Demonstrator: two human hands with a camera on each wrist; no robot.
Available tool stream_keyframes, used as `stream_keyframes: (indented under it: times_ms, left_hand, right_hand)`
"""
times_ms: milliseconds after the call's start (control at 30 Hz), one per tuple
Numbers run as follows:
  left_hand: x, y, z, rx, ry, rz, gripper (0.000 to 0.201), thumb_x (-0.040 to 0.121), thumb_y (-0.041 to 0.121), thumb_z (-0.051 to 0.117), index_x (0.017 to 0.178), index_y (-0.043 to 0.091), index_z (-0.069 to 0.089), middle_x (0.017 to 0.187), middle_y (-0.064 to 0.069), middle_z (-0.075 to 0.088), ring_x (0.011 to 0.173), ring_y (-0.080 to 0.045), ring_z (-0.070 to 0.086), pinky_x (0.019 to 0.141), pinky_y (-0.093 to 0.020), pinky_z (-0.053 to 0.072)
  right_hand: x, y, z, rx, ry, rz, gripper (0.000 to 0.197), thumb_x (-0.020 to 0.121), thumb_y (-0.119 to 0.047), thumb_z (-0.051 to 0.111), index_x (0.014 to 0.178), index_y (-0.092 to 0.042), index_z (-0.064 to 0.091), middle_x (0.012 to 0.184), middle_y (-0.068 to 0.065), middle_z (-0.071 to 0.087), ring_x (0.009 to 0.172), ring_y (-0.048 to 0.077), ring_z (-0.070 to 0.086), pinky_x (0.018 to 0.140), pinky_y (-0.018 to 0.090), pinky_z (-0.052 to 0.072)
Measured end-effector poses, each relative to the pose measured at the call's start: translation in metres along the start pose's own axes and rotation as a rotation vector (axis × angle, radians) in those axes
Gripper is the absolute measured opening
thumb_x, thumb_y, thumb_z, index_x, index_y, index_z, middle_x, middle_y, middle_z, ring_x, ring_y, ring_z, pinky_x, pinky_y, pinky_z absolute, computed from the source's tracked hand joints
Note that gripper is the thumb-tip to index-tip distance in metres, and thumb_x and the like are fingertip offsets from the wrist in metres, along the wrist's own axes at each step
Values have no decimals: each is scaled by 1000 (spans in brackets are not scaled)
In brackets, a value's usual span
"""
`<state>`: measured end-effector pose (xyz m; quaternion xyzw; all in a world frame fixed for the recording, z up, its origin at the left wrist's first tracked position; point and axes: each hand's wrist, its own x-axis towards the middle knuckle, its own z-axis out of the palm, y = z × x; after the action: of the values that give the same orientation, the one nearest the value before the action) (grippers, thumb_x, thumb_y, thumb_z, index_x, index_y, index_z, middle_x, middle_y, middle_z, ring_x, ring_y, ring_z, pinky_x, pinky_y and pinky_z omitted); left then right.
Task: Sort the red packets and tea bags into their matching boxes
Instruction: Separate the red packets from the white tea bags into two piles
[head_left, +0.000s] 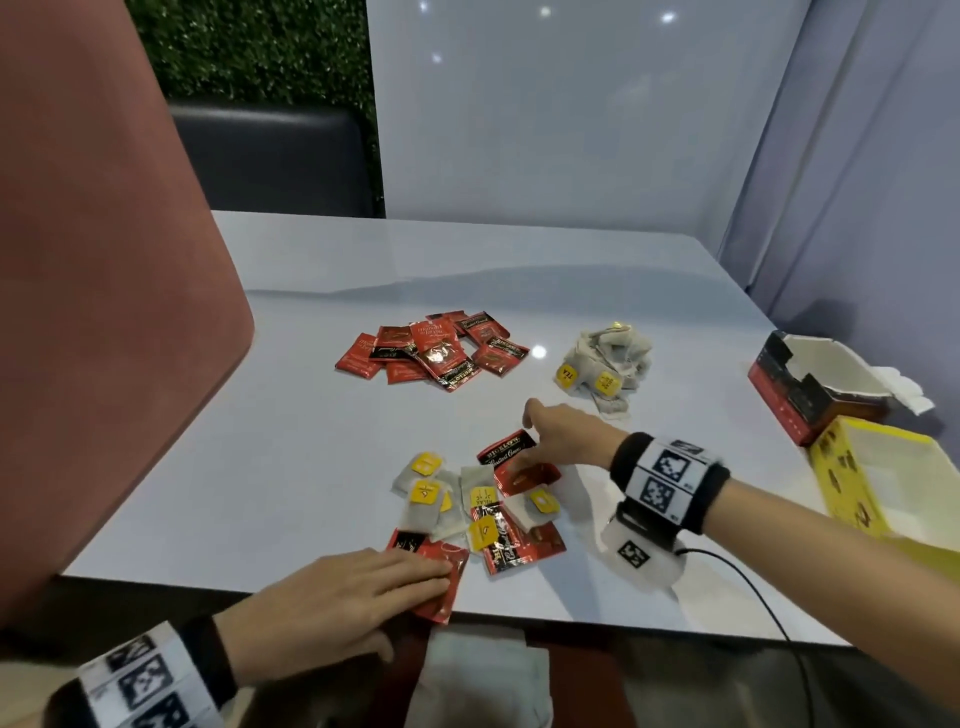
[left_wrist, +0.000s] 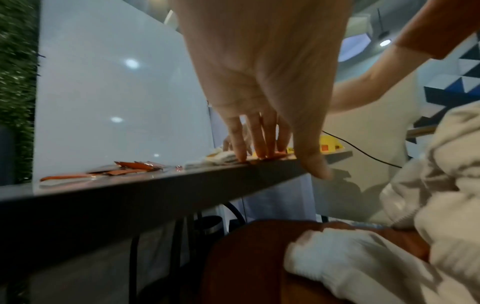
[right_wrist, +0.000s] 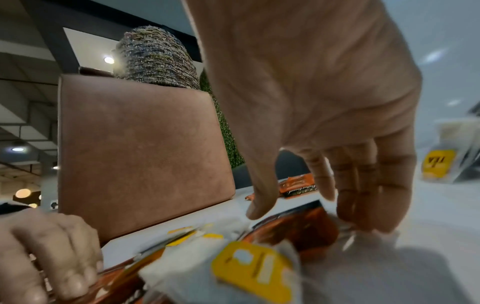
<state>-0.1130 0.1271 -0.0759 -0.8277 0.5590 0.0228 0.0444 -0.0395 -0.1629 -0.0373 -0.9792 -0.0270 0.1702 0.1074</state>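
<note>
Separating mixed pile (head_left: 475, 506), frame centre | left hand (head_left: 332, 587) flat on red packet (head_left: 441, 577) | right hand (head_left: 561, 434) fingers touching another packet (head_left: 511, 460) | next: pinch, lift.

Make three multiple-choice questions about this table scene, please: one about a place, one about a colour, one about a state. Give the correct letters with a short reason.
1. Where does the left hand rest?
A. in the yellow box
B. on a red packet at the table's near edge
C. on the far heap of tea bags

2. What colour are the tea bags' tags?
A. yellow
B. blue
C. green

3. How is the red box?
A. closed
B. open at the top
C. lying under the packets

Answers:
1 B: its straight fingers press a red packet at the near edge of the table.
2 A: each tea bag tag is yellow.
3 B: the red box shows its white inside, beside the yellow box.
</note>
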Motion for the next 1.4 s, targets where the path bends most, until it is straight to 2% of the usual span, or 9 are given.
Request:
stream_keyframes:
  times_ms: [133, 200, 300, 500, 733, 833, 1000, 1167, 1400]
  left_hand:
    - [5, 5, 7, -12, 170, 47, 39, 89, 38, 43, 127, 27, 46, 124, 13, 61, 112, -3, 52, 80, -14, 52]
    - [5, 5, 8, 1, 236, 44, 45, 81, 20, 62, 124, 23, 53, 122, 9, 62, 110, -6, 54, 81, -16, 52]
    - [6, 3, 6, -57, 332, -9, 39, 84, 14, 53, 122, 21, 57, 117, 7, 64, 107, -7, 55, 85, -19, 51]
    - [29, -15, -44, -780, 806, -548, 34, 88, 3, 58, 107, 31, 56, 88, 13, 69, 80, 5, 64, 67, -6, 48]
    - [77, -47, -62, -1461, 765, -724, 16, 93, 12, 52, 101, 15, 66, 101, -13, 68, 85, -18, 65, 66, -18, 52]
    - [94, -39, -67, -1788, 762, -693, 23, 92, 20, 54, 106, 5, 62, 99, -13, 70, 82, -18, 68, 68, -21, 56]
    - [80, -50, -58, -1748, 909, -824, 22, 89, -7, 51, 105, 8, 52, 95, -13, 63, 82, -19, 63, 58, -17, 55]
    - [44, -71, -43, -1685, 935, -887, 45, 88, -9, 51, 123, 20, 44, 97, -18, 62, 85, -25, 62, 61, -19, 57]
    - [48, -67, -38, -1519, 826, -826, 23, 89, -8, 50, 96, 6, 67, 100, -17, 66, 79, -17, 67, 64, -14, 55]
  right_hand:
    - [3, -9, 9, 44, 76, 5, 63, 76, -37, 74, 120, -6, 41, 113, 14, 59, 100, 30, 59, 79, 37, 46]
    - [5, -7, 7, 107, 101, 6, 60, 77, -27, 74, 123, -7, 40, 115, 16, 58, 101, 31, 58, 81, 39, 47]
    - [5, -1, 1, 165, 229, -17, 52, 82, -14, 66, 127, -9, 40, 117, 16, 59, 104, 31, 58, 82, 40, 51]
    - [-12, 7, -36, 334, 502, -141, 21, 83, -16, 67, 100, -5, 60, 96, 11, 66, 89, 27, 62, 68, 31, 45]
    - [-20, -37, -43, 861, 390, -250, 49, 78, -15, 73, 118, -5, 46, 103, 7, 60, 81, 16, 64, 55, 20, 56]
    - [-13, -62, -28, 671, 445, -282, 53, 77, -16, 75, 117, -6, 41, 96, 1, 59, 71, 9, 56, 53, 13, 48]
    - [-24, -60, -18, 313, 467, -325, 66, 77, -42, 70, 124, -11, 36, 114, 6, 54, 100, 18, 49, 76, 35, 45]
    - [-52, -30, 19, -215, 52, -443, 85, 68, -47, 75, 132, -9, 34, 129, 6, 46, 117, 21, 37, 94, 34, 39]
    - [-49, -18, 29, -189, 112, -491, 91, 69, -45, 72, 138, -12, 23, 133, 9, 44, 116, 25, 40, 97, 33, 34]
